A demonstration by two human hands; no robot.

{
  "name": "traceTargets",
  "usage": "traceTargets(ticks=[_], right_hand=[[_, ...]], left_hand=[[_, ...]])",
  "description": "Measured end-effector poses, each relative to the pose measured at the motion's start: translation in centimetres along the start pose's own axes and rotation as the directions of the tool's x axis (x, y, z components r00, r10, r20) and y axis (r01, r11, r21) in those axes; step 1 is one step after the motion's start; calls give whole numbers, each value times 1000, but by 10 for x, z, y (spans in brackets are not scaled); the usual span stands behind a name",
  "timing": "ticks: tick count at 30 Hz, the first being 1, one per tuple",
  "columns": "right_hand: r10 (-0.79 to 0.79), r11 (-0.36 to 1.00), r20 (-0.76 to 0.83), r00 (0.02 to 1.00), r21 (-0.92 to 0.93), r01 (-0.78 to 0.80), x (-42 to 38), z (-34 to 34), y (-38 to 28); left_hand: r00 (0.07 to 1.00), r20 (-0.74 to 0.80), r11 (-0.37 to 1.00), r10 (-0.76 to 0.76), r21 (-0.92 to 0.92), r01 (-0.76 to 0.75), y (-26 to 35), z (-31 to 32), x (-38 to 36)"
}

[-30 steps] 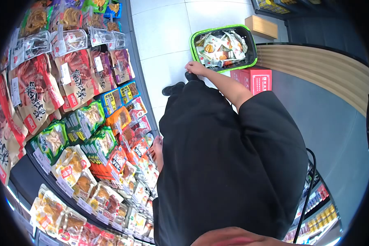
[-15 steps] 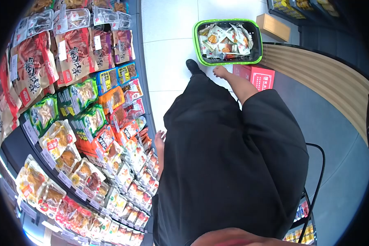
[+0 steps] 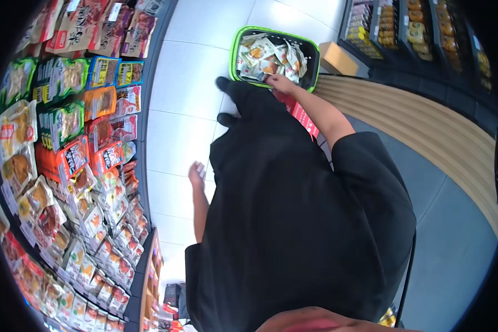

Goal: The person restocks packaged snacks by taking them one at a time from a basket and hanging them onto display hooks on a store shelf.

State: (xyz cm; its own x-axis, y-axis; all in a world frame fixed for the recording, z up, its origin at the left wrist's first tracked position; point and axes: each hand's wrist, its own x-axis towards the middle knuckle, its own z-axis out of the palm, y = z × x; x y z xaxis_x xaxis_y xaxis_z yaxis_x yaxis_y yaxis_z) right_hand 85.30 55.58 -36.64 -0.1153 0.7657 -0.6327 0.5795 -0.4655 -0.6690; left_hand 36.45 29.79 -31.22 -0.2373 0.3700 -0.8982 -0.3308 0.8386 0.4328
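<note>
A black shopping basket with a bright green rim (image 3: 235, 52) stands on the floor at the top middle, with several white food packets (image 3: 271, 52) lying in it. My right hand (image 3: 282, 83) is at the basket's near rim, its fingers curled down just over the edge beside the packets. What those fingers hold, if anything, is too small to make out. Low at my side, over the pale floor, my left hand (image 3: 196, 172) hangs empty with its fingers loosely apart, between my black clothing and the shelves.
Shelves of packaged snacks (image 3: 72, 116) fill the left side. A red box (image 3: 304, 119) is partly hidden beneath my right forearm. A cardboard box (image 3: 337, 60) and a curved wooden-slat ledge (image 3: 404, 105) lie to the right, with another stocked shelf (image 3: 415, 27) behind.
My right hand has moved from in front of the basket onto its near rim. My left hand now shows more, clear of the shelves. The view has shifted, moving the basket left.
</note>
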Motion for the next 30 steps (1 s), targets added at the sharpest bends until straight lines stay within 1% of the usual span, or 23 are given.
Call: traceTargets(ticks=[1,2,3,4,6,7,9,10,11,13,14,15,16,17,19,20,21,23,25,27,28,29,30], right_hand=[[-15,1000,6,1000,3,15,1,-5,5],[174,983,21,984,53,-175,1,-11,16],[363,926,52,930,89,-366,2,-17,25],[366,926,68,928,71,-371,1,-20,27],[597,730,70,799,364,-578,10,-32,29],[624,691,94,776,397,-604,26,-32,44],[656,665,83,750,407,-627,55,-33,43],[669,646,112,735,404,-648,77,-28,50],[673,641,141,726,378,-668,111,-25,66],[613,557,328,719,465,-688,151,-19,115],[633,540,344,694,445,-714,152,-17,118],[642,519,271,718,536,-666,172,-19,101],[649,498,196,736,622,-605,191,-18,91],[655,495,212,725,605,-624,207,-15,100],[625,338,291,724,736,-587,242,-7,123],[664,245,320,676,760,-601,254,-6,128],[665,244,330,670,751,-613,263,-5,128],[686,60,349,639,848,-527,273,-2,126],[682,52,333,651,866,-498,275,-1,117],[696,-59,362,620,889,-453,276,-4,110],[741,-55,340,579,890,-453,274,-7,93],[735,-51,344,584,887,-458,276,-4,95],[725,44,296,623,882,-470,277,-2,110]], left_hand=[[996,-23,992,-86,-97,83,-25,-8,-5],[988,-39,978,-151,-150,144,-50,-13,-14],[984,-34,979,-176,-107,172,-84,-26,-21],[984,-23,984,-175,-29,175,-114,-36,-33],[986,-30,983,-165,78,166,-158,-45,-61],[984,-51,980,-172,97,176,-170,-42,-78],[952,-190,966,-239,57,253,-132,-12,-127],[928,-257,958,-270,30,287,-96,13,-159],[911,-279,951,-303,-24,309,-76,30,-170],[944,-214,961,-252,56,269,-76,35,-184],[929,-245,951,-277,72,302,-68,43,-190],[862,-326,914,-388,-15,405,-59,53,-195],[833,-365,899,-417,-29,437,-59,60,-196],[796,-404,878,-450,-38,477,-56,64,-201],[799,-393,869,-455,-2,494,-55,73,-210],[787,-396,857,-473,1,515,-48,83,-211],[775,-396,843,-492,4,537,-44,90,-215],[793,-375,850,-481,22,526,-41,97,-217],[813,-389,883,-432,1,470,-41,101,-217],[813,-401,892,-421,-22,451,-38,101,-216],[814,-407,894,-413,-11,448,-36,100,-213],[816,-413,895,-405,1,445,-35,99,-211],[818,-425,890,-387,60,452,-23,104,-208]])
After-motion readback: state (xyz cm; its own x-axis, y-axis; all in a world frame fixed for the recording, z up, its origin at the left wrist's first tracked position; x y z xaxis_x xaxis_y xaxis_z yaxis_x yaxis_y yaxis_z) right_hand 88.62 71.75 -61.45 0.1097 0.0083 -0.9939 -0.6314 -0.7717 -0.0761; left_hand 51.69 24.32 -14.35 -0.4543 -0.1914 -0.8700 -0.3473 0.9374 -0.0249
